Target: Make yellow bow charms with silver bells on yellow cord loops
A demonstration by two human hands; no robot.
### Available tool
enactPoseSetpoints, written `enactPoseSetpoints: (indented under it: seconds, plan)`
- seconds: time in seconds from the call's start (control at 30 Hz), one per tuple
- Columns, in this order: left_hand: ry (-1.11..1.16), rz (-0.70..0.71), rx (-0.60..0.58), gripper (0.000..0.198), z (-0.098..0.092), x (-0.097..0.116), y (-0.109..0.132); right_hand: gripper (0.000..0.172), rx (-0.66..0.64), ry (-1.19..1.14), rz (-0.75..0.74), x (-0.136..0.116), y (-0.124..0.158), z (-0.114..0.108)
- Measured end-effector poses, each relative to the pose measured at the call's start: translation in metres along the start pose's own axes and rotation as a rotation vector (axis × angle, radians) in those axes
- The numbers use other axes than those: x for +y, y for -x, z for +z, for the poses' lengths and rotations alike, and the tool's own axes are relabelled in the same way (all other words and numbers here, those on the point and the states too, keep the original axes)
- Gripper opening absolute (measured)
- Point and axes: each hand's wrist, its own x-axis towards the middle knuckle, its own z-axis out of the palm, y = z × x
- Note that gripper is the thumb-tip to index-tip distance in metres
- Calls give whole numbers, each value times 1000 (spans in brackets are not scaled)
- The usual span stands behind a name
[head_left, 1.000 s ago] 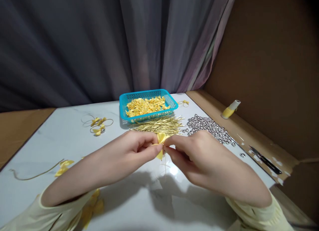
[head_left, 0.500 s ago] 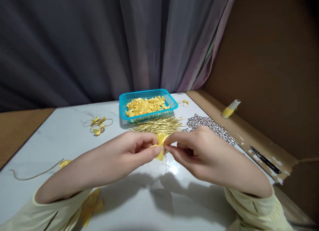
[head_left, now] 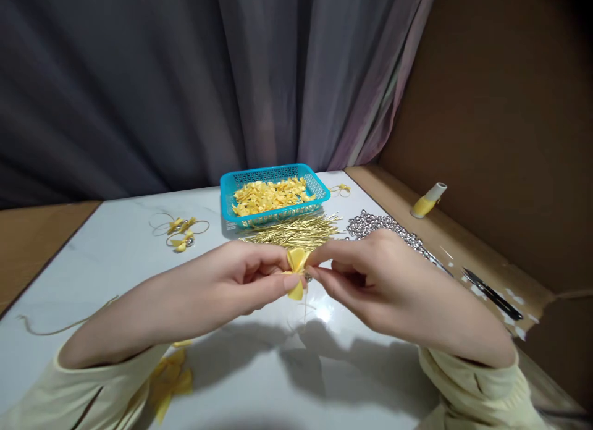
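Observation:
Between my two hands, above the white table, is a yellow ribbon bow. My left hand pinches the bow from its left side, thumb in front. My right hand has thumb and index finger pressed together at the bow's right edge; what exactly they grip there is too small to make out. A small silver bell-like bead shows at the bow's middle, beside my right fingertips. Thin cord ends hang below it.
Behind my hands lie gold twist ties and a blue basket of yellow bows. Silver beads are heaped at right, near a black craft knife and a yellow thread spool. Corded bows lie left, yellow ribbon pieces below my left sleeve.
Both hands keep hold at nearly the same spot. The bow has turned slightly, and the silver bead shows a little more. My left forearm now covers the yellow piece at left.

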Motion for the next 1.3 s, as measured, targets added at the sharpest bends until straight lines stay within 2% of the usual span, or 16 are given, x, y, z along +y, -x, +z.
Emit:
enactPoseSetpoints:
  seconds: [0.07, 0.13, 0.2, 0.3, 0.4, 0.6, 0.73, 0.93, 1.3]
  plan:
    - [-19, 10, -12, 37, -1, 1, 1, 11, 74, -17, 8, 2, 2, -5]
    - [-38, 35, -42, 35, -1, 2, 0, 21, 111, -63, -30, 6, 1, -8]
    - [-38, 66, -73, 32, 0, 5, 0, 23, 55, -123, -92, 9, -2, -9]
    - [-25, 71, -79, 27, 1, 9, 0, 11, -70, -193, -128, 12, -10, -5]
    - [-14, 47, -14, 24, -1, 11, 3, 12, -64, -288, -109, 10, -15, -1]
    - [109, 104, 289, 28, -2, 10, 14, 17, 85, -514, 0, 1, -13, -1]
    - [132, 107, 392, 24, 4, 10, 17, 19, 118, -549, 6, -4, -10, 0]
    - [71, 62, 415, 29, 7, 11, 15, 20, 154, -515, -9, -8, -10, 2]
    - [125, 53, 413, 26, 6, 9, 15, 18, 188, -486, -40, -9, -8, 3]
